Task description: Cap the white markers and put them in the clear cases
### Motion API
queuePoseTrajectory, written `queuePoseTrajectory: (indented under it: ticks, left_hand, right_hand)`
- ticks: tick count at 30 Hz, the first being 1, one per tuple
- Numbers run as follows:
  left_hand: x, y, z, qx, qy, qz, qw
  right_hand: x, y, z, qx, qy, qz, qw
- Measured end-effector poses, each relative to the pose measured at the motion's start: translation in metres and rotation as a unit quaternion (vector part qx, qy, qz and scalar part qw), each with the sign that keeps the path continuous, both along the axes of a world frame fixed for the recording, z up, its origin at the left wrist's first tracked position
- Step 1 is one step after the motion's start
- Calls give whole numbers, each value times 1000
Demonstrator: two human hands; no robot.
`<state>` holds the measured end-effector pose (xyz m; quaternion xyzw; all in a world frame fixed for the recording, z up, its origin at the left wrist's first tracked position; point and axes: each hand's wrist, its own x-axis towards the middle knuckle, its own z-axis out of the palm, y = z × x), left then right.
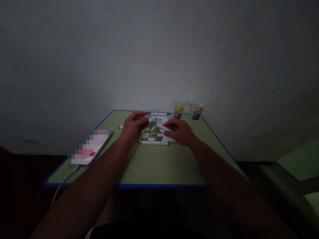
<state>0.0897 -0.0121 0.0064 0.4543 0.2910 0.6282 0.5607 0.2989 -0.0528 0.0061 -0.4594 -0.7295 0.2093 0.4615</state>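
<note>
Over the far half of the table, my left hand (136, 126) pinches a short white piece that looks like a marker cap (149, 118), with a purple-blue tip by the fingers. My right hand (179, 131) is closed around a white marker (162, 127), whose free end points left toward the cap. The two pieces are apart. Beneath and between the hands lie several white markers with coloured ends; one marker (154, 142) lies crosswise at the near side of the group. My fingers cover part of the pile.
Two clear plastic cases (178, 108) with yellow labels stand at the back right against the wall (159, 56). A pale tablet-like device (92, 147) with a cable lies at the left. The light green table (161, 166) has a blue edge. Another marker (121, 127) lies left of my left hand.
</note>
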Motion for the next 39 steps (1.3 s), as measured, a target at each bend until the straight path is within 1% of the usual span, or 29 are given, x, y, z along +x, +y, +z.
queuePoseTrajectory:
  ticks: [11, 16, 19, 24, 26, 30, 33, 39]
  left_hand:
    - [4, -5, 1, 10, 27, -29, 999]
    - [3, -4, -2, 9, 53, -30, 998]
    - [3, -2, -5, 8, 69, -28, 997]
    - [3, 1, -9, 22, 93, -20, 995]
    - [3, 2, -10, 30, 107, -18, 994]
    - [3, 1, -11, 37, 128, -17, 991]
    - [3, -1, -10, 39, 138, -18, 989]
    - [2, 1, -12, 51, 164, -9, 985]
  right_hand:
    - [1, 2, -1, 38, -19, -43, 998]
    - [6, 5, 0, 42, -2, -66, 997]
    - [7, 5, 0, 38, -1, -69, 997]
    - [9, 4, 2, 43, -8, -53, 998]
    - [10, 5, 3, 29, 8, -50, 998]
    - [12, 8, 3, -6, 74, -41, 996]
    - [12, 9, 3, -9, 111, -35, 993]
    - [13, 10, 0, -8, 129, -39, 991]
